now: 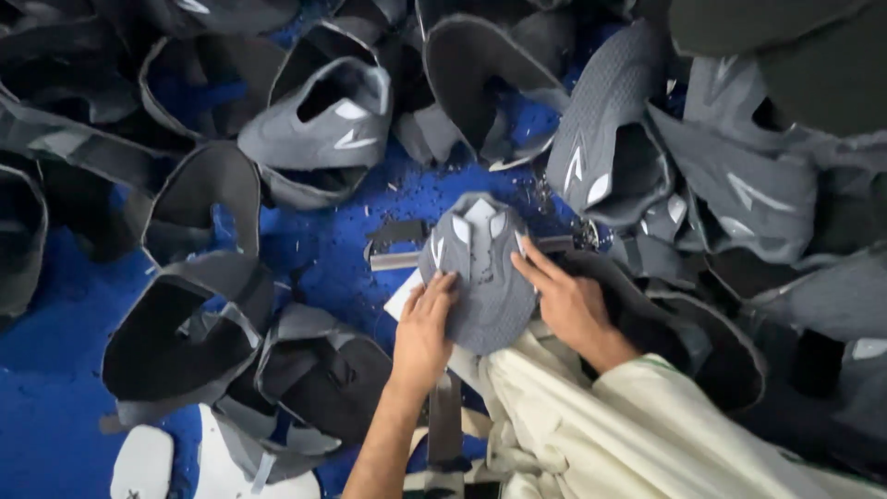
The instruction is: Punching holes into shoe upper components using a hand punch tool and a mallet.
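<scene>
Grey shoe uppers (185, 323) lie heaped across a blue work surface (55, 370), most curled open with dark linings showing; at far left they crowd the edge of view, and near the bottom left sit pale flat cut pieces (143, 462). At centre, the person's left hand (423, 331) presses flat, fingers spread, on the lower left edge of a grey mesh shoe upper (480, 277) with pale reflective patches, which rests on a metal bar-like fixture (397, 259). The right hand (565, 300), also open, lies along that upper's right side, index finger extended toward its top; neither hand grips anything. A cream sleeve (628, 425) covers the right arm. To the right, more grey uppers (739, 194) with light stripe marks pile up. Judging by the piles on both sides, one piece is in hand and many wait, though finished and unfinished pieces cannot be told apart. Small dark trimmings (416, 189) speckle the blue surface above.
</scene>
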